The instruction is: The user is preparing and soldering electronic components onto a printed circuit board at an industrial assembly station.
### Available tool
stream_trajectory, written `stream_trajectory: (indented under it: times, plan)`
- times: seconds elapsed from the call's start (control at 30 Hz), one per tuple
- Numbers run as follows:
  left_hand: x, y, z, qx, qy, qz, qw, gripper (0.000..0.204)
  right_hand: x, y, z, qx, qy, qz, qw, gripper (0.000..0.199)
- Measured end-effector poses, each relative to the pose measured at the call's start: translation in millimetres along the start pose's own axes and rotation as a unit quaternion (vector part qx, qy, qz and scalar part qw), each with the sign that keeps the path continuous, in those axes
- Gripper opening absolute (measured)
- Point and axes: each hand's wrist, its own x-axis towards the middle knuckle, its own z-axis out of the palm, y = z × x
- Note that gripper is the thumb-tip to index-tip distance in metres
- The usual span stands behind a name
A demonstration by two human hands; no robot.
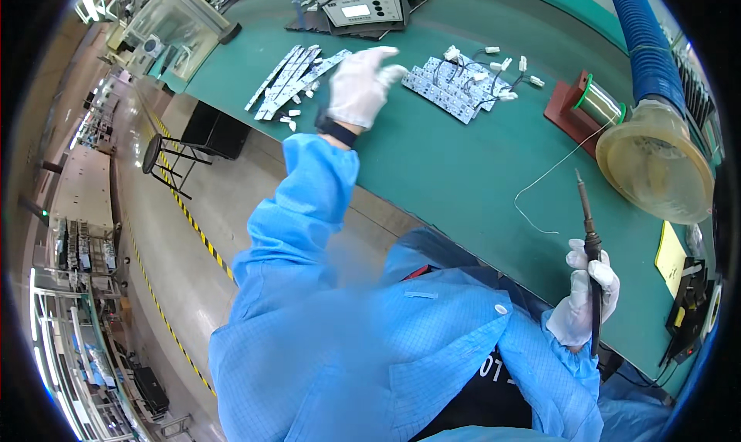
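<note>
My left hand, in a white glove, hovers over the green bench between two groups of circuit boards. Its thumb and forefinger are apart, and nothing shows between them. Beside it on the left lies a loose pile of narrow board strips with small white connectors. To its right, several strips lie side by side as a block of boards, with short dark wires and white connectors on top. At the lower right my gloved right hand is closed round a soldering iron, its tip pointing up and away from me.
A solder wire spool sits on a red-brown stand, its loose wire trailing across the bench. A blue extraction hose ends in a clear hood at the right. Yellow notepaper and a black iron holder lie nearby; a metal device stands behind.
</note>
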Motion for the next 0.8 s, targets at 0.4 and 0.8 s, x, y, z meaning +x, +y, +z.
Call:
stream_trajectory:
  times: [0.4, 0.8]
  plan:
    - [25.4, -34.8, -78.3, 0.376, -0.104, -0.081, 0.917, 0.024, 2.1, -7.4, 4.0, -0.029, -0.013, 0.003, 0.999, 0.015]
    - [-7.8, -7.4, -111.2, 0.016, -0.155, -0.149, 0.976, 0.047, 5.4, -15.2, 25.0, -0.041, -0.017, -0.011, 0.999, 0.017]
